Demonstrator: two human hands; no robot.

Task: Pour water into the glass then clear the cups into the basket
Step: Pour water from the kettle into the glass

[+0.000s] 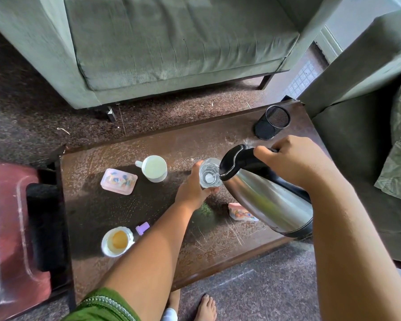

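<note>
A maroon plastic stool (12, 228) is standing at the far left beside the dark counter (148, 205). On the counter a cup with orange dregs (117, 241) is sitting near, a pink lidded box (118, 181) and a white mug (155, 168) farther back. The left hand (193, 187) is gripping the clear glass (210, 173) mid-counter. The right hand (294, 159) is curling round the black handle of the steel kettle (264, 193), tilting its spout over the glass rim. A black mesh pen holder (272, 122) is standing far right.
</note>
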